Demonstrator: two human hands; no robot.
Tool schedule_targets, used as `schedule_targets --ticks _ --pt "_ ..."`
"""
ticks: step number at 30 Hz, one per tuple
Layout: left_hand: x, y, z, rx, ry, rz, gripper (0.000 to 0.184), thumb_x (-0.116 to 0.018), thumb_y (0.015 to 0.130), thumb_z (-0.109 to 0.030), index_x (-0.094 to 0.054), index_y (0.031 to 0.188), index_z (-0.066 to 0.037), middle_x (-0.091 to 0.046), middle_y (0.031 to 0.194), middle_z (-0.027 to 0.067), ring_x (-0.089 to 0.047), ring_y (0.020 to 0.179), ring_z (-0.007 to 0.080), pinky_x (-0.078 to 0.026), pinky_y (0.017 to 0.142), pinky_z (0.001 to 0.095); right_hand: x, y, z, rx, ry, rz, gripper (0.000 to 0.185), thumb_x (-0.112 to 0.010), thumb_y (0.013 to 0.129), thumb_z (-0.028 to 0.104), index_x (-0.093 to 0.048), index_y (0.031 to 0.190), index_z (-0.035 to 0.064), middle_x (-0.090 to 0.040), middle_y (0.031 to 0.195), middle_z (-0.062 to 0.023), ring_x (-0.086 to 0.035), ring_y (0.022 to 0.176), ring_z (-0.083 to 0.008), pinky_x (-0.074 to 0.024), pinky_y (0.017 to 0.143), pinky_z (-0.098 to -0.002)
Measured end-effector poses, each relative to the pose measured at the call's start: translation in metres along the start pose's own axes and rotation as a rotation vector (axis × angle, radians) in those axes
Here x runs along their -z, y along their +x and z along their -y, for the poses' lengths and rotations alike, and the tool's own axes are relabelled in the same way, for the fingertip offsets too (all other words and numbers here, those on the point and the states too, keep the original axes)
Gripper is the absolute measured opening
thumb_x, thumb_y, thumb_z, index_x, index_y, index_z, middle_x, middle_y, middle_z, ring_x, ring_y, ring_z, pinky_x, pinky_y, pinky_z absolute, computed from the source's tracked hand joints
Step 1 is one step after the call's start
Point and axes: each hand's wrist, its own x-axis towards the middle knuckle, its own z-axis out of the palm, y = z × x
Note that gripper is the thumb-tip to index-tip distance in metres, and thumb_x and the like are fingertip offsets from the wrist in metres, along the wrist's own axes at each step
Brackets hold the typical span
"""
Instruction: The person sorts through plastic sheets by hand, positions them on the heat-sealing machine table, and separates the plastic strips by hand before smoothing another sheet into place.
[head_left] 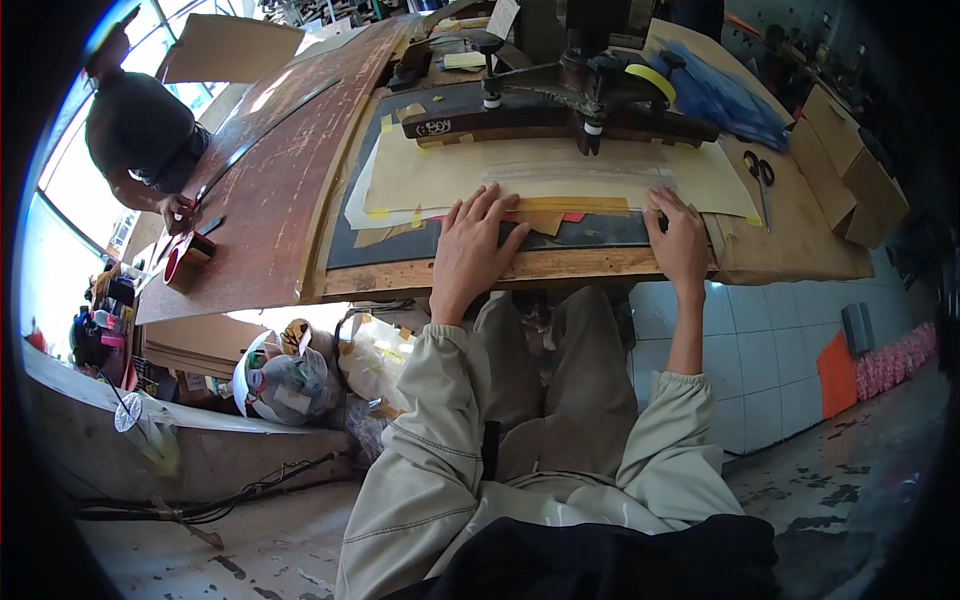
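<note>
My left hand (pixel 478 245) lies with fingers spread on the front edge of a cream paper sheet (pixel 415 180). At the right end of that edge rests my right hand (pixel 678 235), fingers extended and slightly bent, with nothing visible in it. A clear plastic strip (pixel 580 178) lies on the sheet between and beyond my hands. Tan tape (pixel 575 206) runs along the front edge, and small yellow tape pieces mark the sheet's corners. Beneath is a dark mat (pixel 385 252). Behind the strip stands a press with a long dark bar (pixel 560 127).
Scissors (pixel 762 178), blue plastic film (pixel 725 100) and a cardboard box (pixel 845 165) sit to the right. A yellow tape roll (pixel 652 85) is by the press. At left, a person (pixel 150 130) stands beside a long metal ruler (pixel 265 135) and a brown tape roll (pixel 185 262).
</note>
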Motion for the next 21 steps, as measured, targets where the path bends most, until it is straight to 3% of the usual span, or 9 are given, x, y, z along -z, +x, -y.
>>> schedule_targets --ticks 21 --pt "-0.0004 0.0003 -0.0004 0.028 0.004 0.003 0.041 -0.055 0.088 -0.037 -0.056 0.120 -0.011 -0.050 0.131 0.0114 -0.043 0.125 0.0280 -0.029 0.107 0.0426 -0.0015 0.0014 -0.0011 0.004 0.015 -0.014 0.030 -0.055 0.088 0.023 -0.063 0.110 0.0043 -0.057 0.123 -0.0132 -0.052 0.116 -0.0286 -0.0368 0.102 -0.0425"
